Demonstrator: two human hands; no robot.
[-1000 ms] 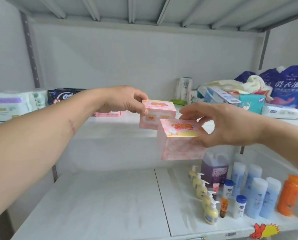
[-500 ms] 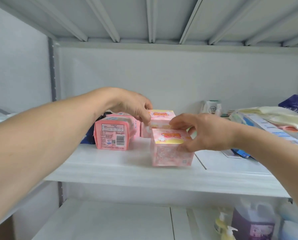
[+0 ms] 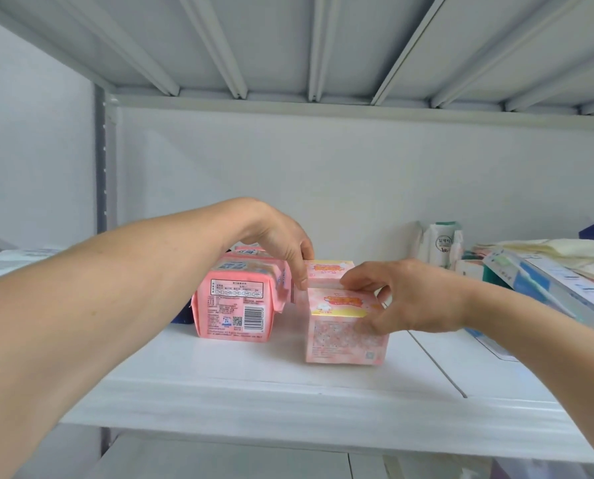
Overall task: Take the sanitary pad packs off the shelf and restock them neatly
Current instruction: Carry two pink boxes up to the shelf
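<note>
Your right hand gripped the front pink box on the shelf; your left hand pinched the rear box at 12 o'clock. Squaring both flush against the pink pack at 9 o'clock would have looked neatest.

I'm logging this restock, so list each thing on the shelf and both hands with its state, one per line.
front pink box: upright on the shelf, gripped by the right hand
rear pink box: directly behind the front one, left hand fingertips on it
pink wrapped pack: standing left of the boxes, barcode facing out, untouched
white pouch: upright at the back wall
</note>
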